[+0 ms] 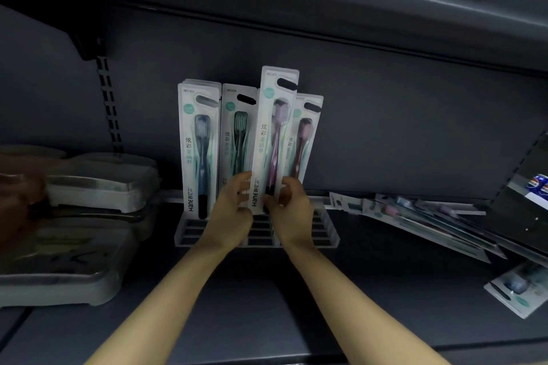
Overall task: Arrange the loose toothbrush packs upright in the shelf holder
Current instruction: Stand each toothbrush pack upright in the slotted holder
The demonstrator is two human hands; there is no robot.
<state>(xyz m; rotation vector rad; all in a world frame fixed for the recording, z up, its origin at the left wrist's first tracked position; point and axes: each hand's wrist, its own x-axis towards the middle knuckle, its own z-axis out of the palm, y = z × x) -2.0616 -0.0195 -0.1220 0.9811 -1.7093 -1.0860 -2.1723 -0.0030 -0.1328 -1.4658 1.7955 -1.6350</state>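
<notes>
While both hands are working at its lower end, the pink pack (274, 139) is standing upright but raised, its top sitting higher than the neighbours, so by my reading it is not yet seated in the holder (326, 231); the left hand (234, 210) is pinching the pack's left edge with curled fingers, and the right hand (292, 204) is gripping the right edge near the bottom. Blue pack (200, 145), green pack (237, 133) and red pack (305, 133) are already standing in slots beside it, touching or nearly touching each other; loose packs (430, 222) are lying flat in a fanned heap on the shelf (267, 305) to the right, well apart from the holder, and one more pack (519, 290) is lying nearer the front edge.

Such a pack is looking light and thin, a card back with a clear blister; it is likely bending if squeezed across the middle, and the glossy face is probably slipping under flat fingers. Holding it by the two long edges low down, as now, is giving the best steering into a narrow slot; a pinch at the hang-hole end is likely letting the foot swing. Stacked trays (98, 184) are sitting at the left.
</notes>
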